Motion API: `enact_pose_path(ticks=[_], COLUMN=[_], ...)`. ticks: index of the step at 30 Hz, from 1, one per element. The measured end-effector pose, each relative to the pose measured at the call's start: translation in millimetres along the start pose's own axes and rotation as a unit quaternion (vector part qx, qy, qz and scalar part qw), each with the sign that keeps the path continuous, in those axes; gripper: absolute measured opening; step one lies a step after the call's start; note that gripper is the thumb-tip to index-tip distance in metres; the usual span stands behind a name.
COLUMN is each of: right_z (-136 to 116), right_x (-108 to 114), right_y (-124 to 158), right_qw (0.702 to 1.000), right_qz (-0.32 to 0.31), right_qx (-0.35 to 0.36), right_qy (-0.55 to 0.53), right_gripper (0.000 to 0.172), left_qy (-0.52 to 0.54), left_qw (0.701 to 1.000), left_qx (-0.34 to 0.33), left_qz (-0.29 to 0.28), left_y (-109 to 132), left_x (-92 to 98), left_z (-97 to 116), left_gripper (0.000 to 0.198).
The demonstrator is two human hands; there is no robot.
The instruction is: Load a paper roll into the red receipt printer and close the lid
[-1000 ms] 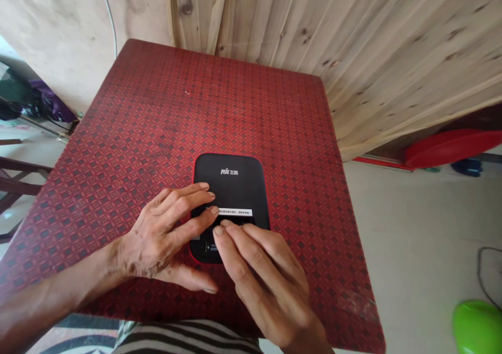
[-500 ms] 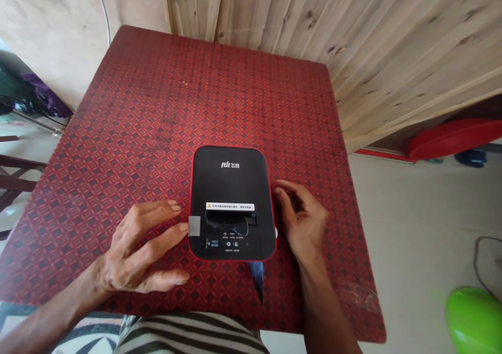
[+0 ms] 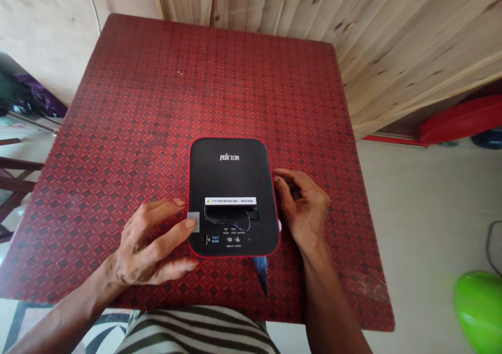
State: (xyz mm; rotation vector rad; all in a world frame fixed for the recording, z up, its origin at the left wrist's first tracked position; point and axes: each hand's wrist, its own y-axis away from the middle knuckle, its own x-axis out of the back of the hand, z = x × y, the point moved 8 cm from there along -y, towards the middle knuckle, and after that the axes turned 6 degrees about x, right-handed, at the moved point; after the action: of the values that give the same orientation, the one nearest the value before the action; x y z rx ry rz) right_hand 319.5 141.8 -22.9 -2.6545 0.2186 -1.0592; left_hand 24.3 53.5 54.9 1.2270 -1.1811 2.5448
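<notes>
A black receipt printer (image 3: 229,179) with a red rim lies flat before me, its lettered top facing up. White writing marks its upper part, and a white warning label (image 3: 230,201) runs above the dark slot. My left hand (image 3: 152,239) is spread at the printer's left side. One fingertip rests on a grey tape piece (image 3: 193,221) at that edge. Beside the right edge, my right hand (image 3: 304,202) is curled, thumb and forefinger close together at the printer's side. Whether anything sits between those fingers is hidden. A dark pointed strip (image 3: 260,274) sticks out below the printer's near edge.
The printer stands on a table (image 3: 157,98) with a red patterned cover. Wooden planks (image 3: 270,3) line the wall behind. On the right floor is a bright green object (image 3: 478,307); a red object (image 3: 463,118) lies farther back. Dark wooden furniture (image 3: 18,181) stands left.
My left hand has shifted right, bringing a fingertip onto the grey tape. My right hand stays at the printer's right side. The camera view has shifted slightly.
</notes>
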Motion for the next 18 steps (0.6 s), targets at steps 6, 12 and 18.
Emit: enact_pose_path(ticks=[6,12,18], right_z=[-4,-4,1], right_x=[0,1,11], right_y=[-2,1,3], right_qw=[1.000,1.000,0.998], right_qz=[-0.001,0.002,0.025], right_qx=[0.018,0.003,-0.038], right_qy=[0.008,-0.002,-0.033], right_gripper=[0.021,0.021,0.022], left_qy=[0.018,0.093,0.125], left_qw=[1.000,0.992,0.987], left_qx=[0.015,0.084,0.097], left_qz=[-0.010,-0.008,-0.010], left_y=[0,0,0], left_x=[-0.1,-3.9,-7.8], left_z=[0,-8,-12], left_gripper=[0.039,0.042,0.047])
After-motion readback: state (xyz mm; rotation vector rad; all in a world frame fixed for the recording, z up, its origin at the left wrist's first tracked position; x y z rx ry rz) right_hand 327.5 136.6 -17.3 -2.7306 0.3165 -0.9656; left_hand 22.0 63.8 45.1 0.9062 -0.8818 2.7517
